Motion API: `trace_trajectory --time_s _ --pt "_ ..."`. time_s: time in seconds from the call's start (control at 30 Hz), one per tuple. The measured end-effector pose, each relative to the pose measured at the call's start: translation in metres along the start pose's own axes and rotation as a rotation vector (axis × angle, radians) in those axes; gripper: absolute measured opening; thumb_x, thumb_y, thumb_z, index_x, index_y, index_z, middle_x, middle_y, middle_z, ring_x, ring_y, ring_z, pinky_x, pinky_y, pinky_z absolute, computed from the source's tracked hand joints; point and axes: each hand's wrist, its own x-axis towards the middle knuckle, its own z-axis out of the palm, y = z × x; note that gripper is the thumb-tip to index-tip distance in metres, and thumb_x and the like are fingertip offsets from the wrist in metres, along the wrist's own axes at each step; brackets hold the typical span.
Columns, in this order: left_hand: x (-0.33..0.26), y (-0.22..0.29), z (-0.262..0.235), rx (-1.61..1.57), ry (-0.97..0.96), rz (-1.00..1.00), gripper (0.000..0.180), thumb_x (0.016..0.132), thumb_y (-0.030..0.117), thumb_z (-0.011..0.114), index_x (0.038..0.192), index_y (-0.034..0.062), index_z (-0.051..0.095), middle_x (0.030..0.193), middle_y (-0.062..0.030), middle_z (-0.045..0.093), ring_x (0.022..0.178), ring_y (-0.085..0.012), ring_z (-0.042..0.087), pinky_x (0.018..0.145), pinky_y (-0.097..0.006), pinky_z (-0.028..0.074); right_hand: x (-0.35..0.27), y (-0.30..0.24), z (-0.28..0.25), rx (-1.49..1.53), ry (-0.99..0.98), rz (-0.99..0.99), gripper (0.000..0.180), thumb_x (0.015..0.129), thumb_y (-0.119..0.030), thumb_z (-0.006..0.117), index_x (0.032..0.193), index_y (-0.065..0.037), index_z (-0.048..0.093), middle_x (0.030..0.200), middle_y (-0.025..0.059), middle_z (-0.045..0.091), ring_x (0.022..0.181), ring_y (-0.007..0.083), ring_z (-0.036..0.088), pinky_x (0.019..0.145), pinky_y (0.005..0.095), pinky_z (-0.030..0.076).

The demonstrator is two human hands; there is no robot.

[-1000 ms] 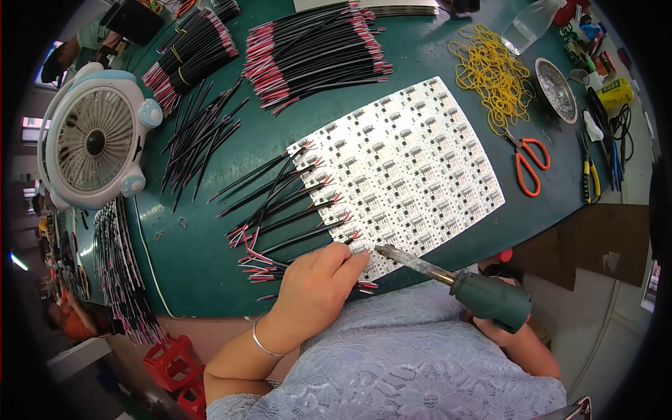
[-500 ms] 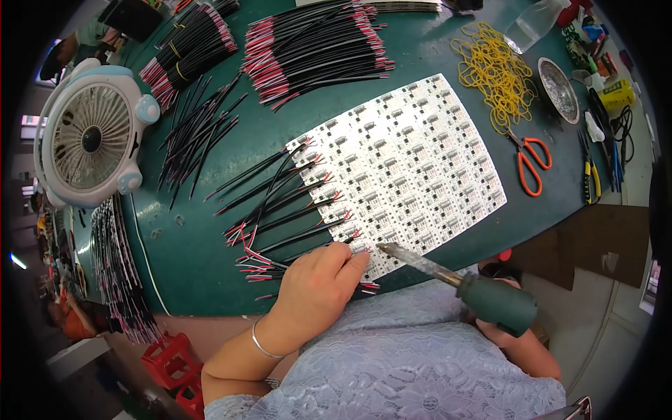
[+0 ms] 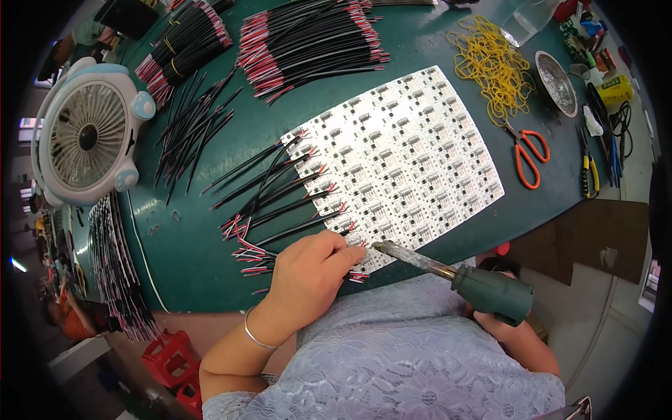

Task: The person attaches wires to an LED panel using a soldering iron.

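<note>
Left hand is down on the near corner of the white circuit board panel, fingers pinched together on a short red-and-black wire right at the panel's edge, holding it flat. The right hand sits off the panel's near side, mostly hidden behind the tool, wrapped tight round the green handle of the soldering iron; the iron's metal tip points at that same near corner, just beside the left fingertips, though contact with the board is too fine to call. The two hands stay apart, joined only at the work spot. Fanning out from the panel's left edge, a row of black wires runs outward, their red ends on the pads. Beyond the panel's far side lie bundles of red-tipped black wire; further to its left stands a small white desk fan. Off the panel's right edge, orange-handled scissors, and past its far right corner a heap of yellow rubber bands and a small metal dish. All of it rests on the green table, with the panel near the middle and its near corner at the table's front edge.
</note>
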Motion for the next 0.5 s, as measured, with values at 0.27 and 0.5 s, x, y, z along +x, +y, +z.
trace_trajectory --time_s 0.27,0.5 --pt "0.0 0.003 -0.001 0.033 -0.003 -0.001 0.022 0.065 0.001 0.064 0.084 0.0105 0.067 0.072 -0.0035 0.054 0.062 -0.0204 0.054 0.052 -0.03 0.044 -0.006 0.007 0.001 -0.044 -0.072 -0.004 0.019 0.073 -0.01 0.061 0.091 -0.005 0.064 0.088 0.0081 0.065 0.078 0.0263 0.061 0.07 0.0359 0.047" --pt "-0.001 0.004 -0.001 0.046 -0.019 -0.007 0.023 0.065 0.0 0.063 0.085 0.0101 0.067 0.072 -0.0039 0.053 0.063 -0.0204 0.054 0.053 -0.03 0.044 -0.011 0.018 0.002 -0.208 -0.1 -0.253 0.032 0.067 -0.013 0.068 0.096 0.0 0.061 0.087 0.0128 0.063 0.074 0.0246 0.064 0.066 0.0304 0.051"
